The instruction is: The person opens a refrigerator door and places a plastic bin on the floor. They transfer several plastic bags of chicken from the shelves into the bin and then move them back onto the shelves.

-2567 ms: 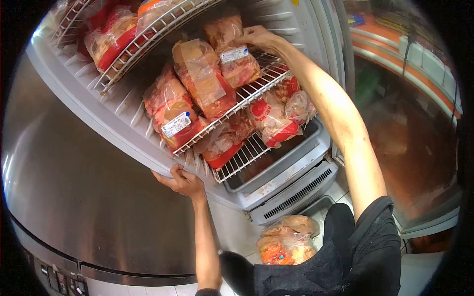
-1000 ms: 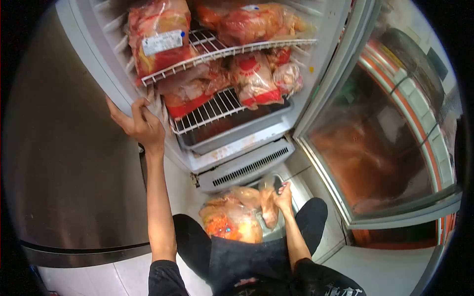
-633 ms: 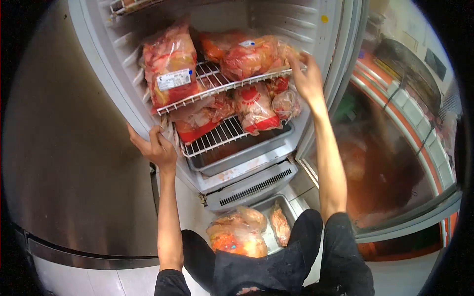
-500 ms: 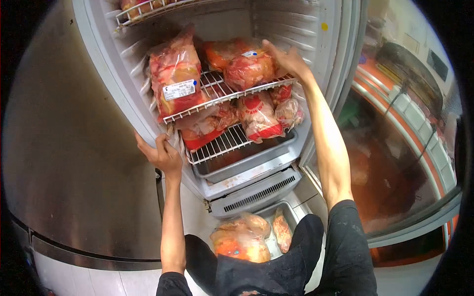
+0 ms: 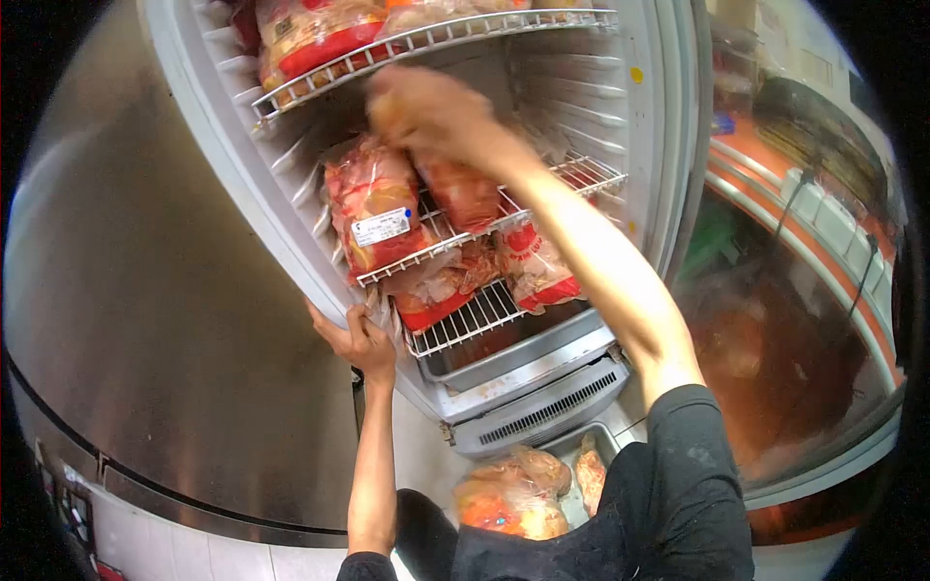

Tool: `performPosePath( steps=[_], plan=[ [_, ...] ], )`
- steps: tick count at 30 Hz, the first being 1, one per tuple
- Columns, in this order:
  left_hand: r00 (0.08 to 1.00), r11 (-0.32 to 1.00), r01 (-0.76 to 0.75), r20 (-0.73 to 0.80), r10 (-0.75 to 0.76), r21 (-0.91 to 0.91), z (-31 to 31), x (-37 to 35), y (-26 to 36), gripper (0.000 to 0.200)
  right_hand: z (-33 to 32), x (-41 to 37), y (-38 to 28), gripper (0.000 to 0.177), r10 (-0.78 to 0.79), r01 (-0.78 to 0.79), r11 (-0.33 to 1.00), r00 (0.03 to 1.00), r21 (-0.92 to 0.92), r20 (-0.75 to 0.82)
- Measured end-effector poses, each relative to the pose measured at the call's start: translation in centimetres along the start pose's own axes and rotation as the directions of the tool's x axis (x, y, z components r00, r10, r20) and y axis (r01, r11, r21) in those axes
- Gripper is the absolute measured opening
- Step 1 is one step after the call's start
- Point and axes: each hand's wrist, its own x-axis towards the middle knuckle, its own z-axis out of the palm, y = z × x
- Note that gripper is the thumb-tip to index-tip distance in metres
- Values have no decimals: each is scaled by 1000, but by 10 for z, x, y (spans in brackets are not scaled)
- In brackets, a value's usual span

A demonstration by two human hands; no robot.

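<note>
From where I stand, I count three wire shelves in the fridge, and two packs of meat on the middle shelf (image 5: 586,172): the labelled pack (image 5: 373,198) left of the centre and the unlabelled-looking pack (image 5: 463,194) just beside it. At the bottom, the tray (image 5: 573,504) has one big bag (image 5: 513,489) and one small piece (image 5: 589,474).

Half a second ago the right grip (image 5: 431,111) was at the right side of this shelf; now it has come left, above the second pack, which has also shifted left. It is blurred, so I cannot tell if it holds something. The left grip (image 5: 358,339) still holds the edge of the fridge wall (image 5: 247,194).

The labelled pack shows red meat and pale fat under shiny plastic; the second is darker pink, slightly tilted.
</note>
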Motion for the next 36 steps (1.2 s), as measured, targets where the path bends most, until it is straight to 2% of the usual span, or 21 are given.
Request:
performPosePath(
  steps=[1,2,3,5,8,9,11,13,15,16,18,20,23,24,27,28,32,34,35,36],
  plan=[
    [1000,1000,1,8,-1,-2,0,-1,1,11,16,3,-15,39,164,-169,985,974,19,159],
    [1000,1000,-13,11,12,21,0,-1,1,13,28,6,-14,49,25,18,987,966,-161,256],
    [1000,1000,1,21,-1,5,0,-2,1,14,30,11,-18,57,37,-24,998,972,-58,232],
    [999,999,37,11,-36,-29,2,-3,0,15,10,11,-16,72,334,-342,938,835,-65,437],
    [1000,999,9,-5,-9,-36,3,-2,1,16,-15,8,-5,92,308,-429,866,861,255,405],
    [1000,999,9,-3,-9,-31,2,-1,1,16,-29,5,7,104,392,-594,727,771,345,501],
    [1000,999,10,-8,-10,-32,3,-2,1,16,-55,-12,18,106,635,-715,625,699,314,328],
    [1000,1000,9,-9,-9,-21,2,-4,-2,16,-49,-44,74,102,679,-813,447,580,373,450],
    [1000,1000,6,-19,-6,1,4,-4,-3,16,-44,-83,137,97,880,-938,346,318,-20,352],
    [1000,1000,15,-17,-15,-4,4,-4,-1,16,-50,-95,140,100,900,-939,306,232,-157,369],
    [1000,1000,29,-6,-29,-7,2,-2,3,16,-35,-109,144,102,966,-914,193,113,-356,234],
    [1000,1000,21,-2,-21,8,4,-4,0,15,1,-109,148,99,995,-891,47,84,-451,-62],
    [1000,1000,-4,3,4,11,2,-4,-6,15,27,-112,143,97,937,-801,-156,65,-577,-344],
    [1000,1000,-5,2,5,-2,2,-4,-7,14,20,-105,143,94,960,-806,-145,24,-574,-277],
    [1000,1000,6,-8,-6,-13,4,-3,-4,13,-6,-112,157,82,996,-836,90,84,-542,35],
    [1000,1000,11,-6,-11,-5,3,-3,-4,13,11,-128,183,66,982,-888,163,187,-430,-14],
    [1000,1000,20,7,-20,12,3,-5,-4,12,23,-132,222,56,938,-922,346,342,-174,50],
    [1000,1000,14,6,-14,17,2,-4,-5,11,21,-109,241,52,874,-874,485,485,-18,-21],
    [1000,1000,12,7,-12,15,3,-5,-4,11,19,-80,229,50,880,-828,473,458,302,-123],
    [1000,1000,14,-3,-14,19,5,-5,-3,11,13,-43,214,45,805,-794,587,554,155,-212]
  ],
)
